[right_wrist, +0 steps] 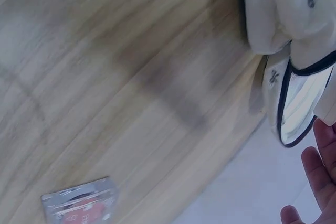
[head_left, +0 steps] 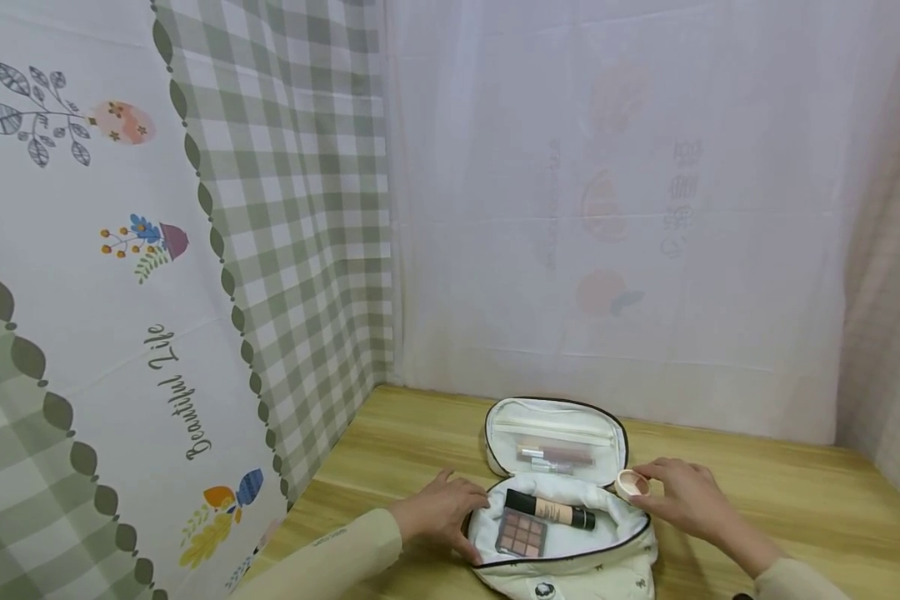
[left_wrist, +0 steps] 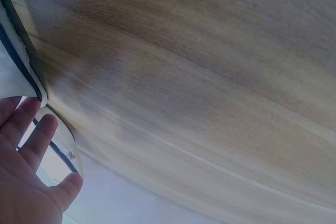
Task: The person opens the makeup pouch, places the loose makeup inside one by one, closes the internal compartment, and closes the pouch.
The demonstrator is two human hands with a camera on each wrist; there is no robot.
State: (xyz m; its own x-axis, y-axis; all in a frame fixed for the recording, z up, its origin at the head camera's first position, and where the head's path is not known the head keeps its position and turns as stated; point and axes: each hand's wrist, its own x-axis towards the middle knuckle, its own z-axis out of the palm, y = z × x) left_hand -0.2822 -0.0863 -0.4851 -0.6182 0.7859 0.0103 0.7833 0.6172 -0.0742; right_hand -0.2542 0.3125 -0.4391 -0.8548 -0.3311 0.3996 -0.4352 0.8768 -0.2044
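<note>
A white quilted makeup bag (head_left: 562,575) with dark piping lies unzipped on the table, its lid raised at the back. Inside it are a foundation tube (head_left: 551,509) with black ends and an eyeshadow palette (head_left: 522,534) of brown-pink pans. Lip gloss tubes (head_left: 555,454) show through the lid's clear pocket. My left hand (head_left: 446,512) rests against the bag's left rim, fingers spread; in the left wrist view they look fairly straight. At the right rear rim, my right hand (head_left: 682,496) pinches a small round cream-coloured compact (head_left: 632,484) between thumb and fingers.
A clear case (right_wrist: 81,203) with a pink content lies on the wood-patterned table (head_left: 780,492), seen in the right wrist view. White cloth (head_left: 615,208) hangs behind the table, and a green checked curtain (head_left: 292,167) hangs along the left.
</note>
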